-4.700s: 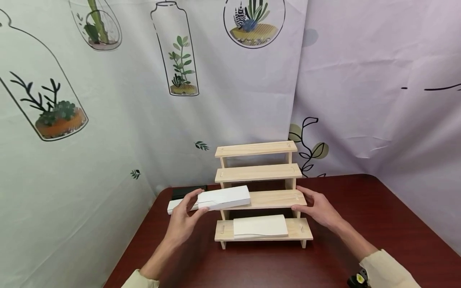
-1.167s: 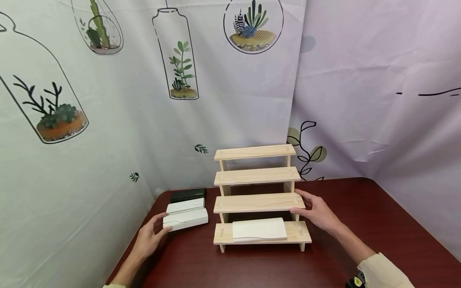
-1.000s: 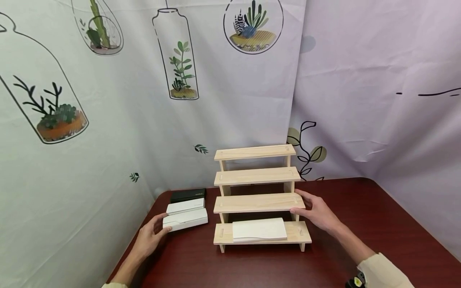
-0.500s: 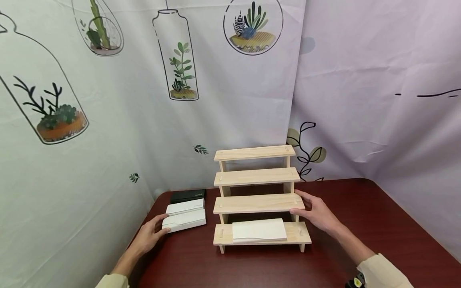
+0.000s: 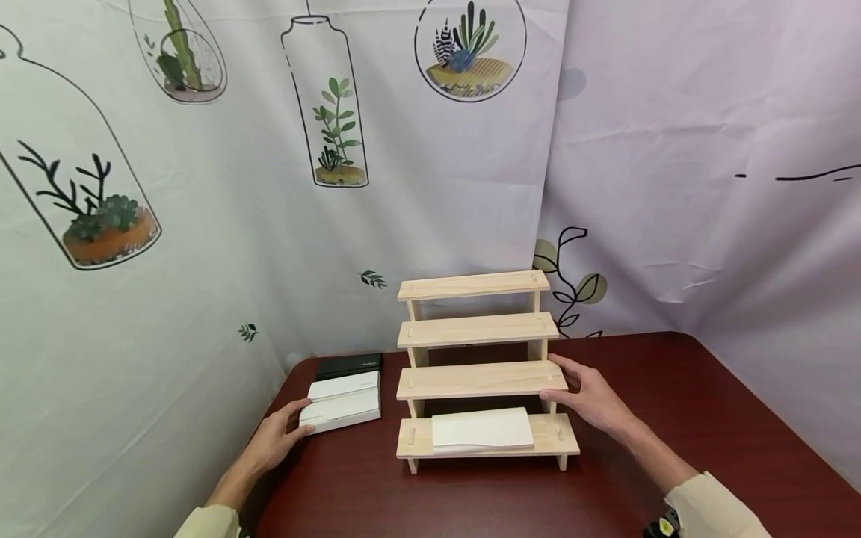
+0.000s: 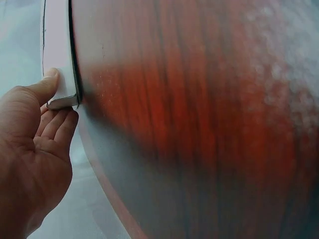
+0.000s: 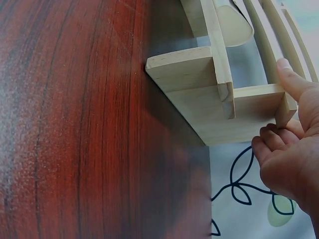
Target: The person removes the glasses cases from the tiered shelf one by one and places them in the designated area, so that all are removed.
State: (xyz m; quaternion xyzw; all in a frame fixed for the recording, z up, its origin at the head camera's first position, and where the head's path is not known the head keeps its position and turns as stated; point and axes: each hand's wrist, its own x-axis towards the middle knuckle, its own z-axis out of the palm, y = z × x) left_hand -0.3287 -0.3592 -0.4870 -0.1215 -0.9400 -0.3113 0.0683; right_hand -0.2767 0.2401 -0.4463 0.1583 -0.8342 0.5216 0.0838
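My left hand (image 5: 272, 441) holds the left end of a flat white case (image 5: 341, 412) that lies on the dark red table (image 5: 363, 493). In the left wrist view the thumb (image 6: 48, 83) presses on its face, with the other fingers around its end. Right behind it lie a slim white box (image 5: 344, 385) and a black box (image 5: 348, 365). My right hand (image 5: 595, 396) grips the right end of the second step from the bottom of a four-tier wooden riser (image 5: 480, 379). In the right wrist view its thumb is on the board and its fingers curl below.
A cream folded-flap case (image 5: 482, 430) lies on the riser's lowest step, its rounded end showing in the right wrist view. A printed curtain (image 5: 471, 187) hangs behind and beside the table. The riser stands near the table's back edge.
My left hand has carried the white case from the riser's second step leftward to the table, then slid it slightly left against the slim white box. My right hand keeps its grip on the riser.
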